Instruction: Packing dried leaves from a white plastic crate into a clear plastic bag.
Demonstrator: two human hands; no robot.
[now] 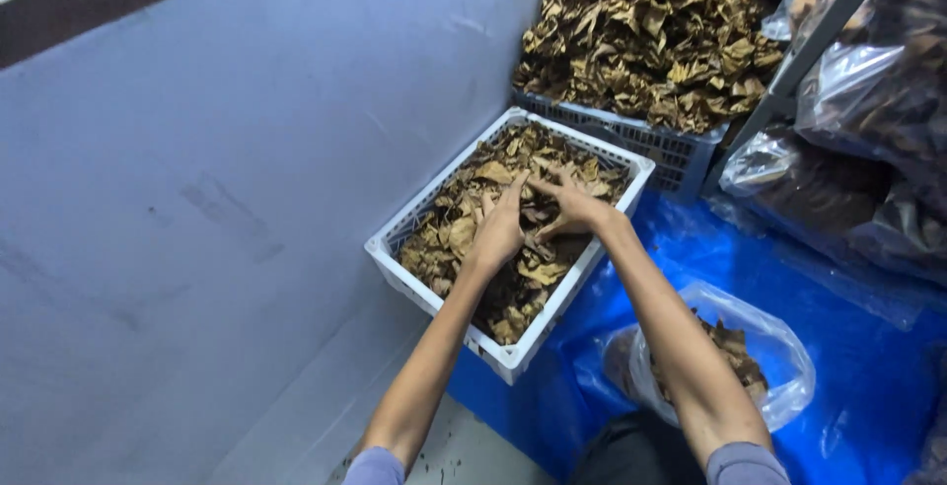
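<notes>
Leaning along the whole left side, a grey panel (197, 199) is seen, plain and unmarked. A blue tarp (868, 396) is spread over the floor at lower right. Clear plastic bags of dark leaves (868, 120) are stacked on a grey rack (819, 31) at upper right; no labels can be made out on them. A grey crate (651, 145) heaped high with dried brown leaves (651, 41) is set at the back. Just in front of it, touching or nearly so, a white slotted crate (513, 352) is placed with its long axis running from near left to far right, one corner pointing toward the camera. It is filled about level with dried leaves (464, 219). A smaller clear bag (779, 367), part filled with leaves, is laid open on the tarp beside the right forearm.

Both hands are pressed into the leaves in the white crate, close together at its middle. The left hand (500, 228) is laid flat, fingers spread. The right hand (572, 207) is curled, fingertips pinched on leaves.
</notes>
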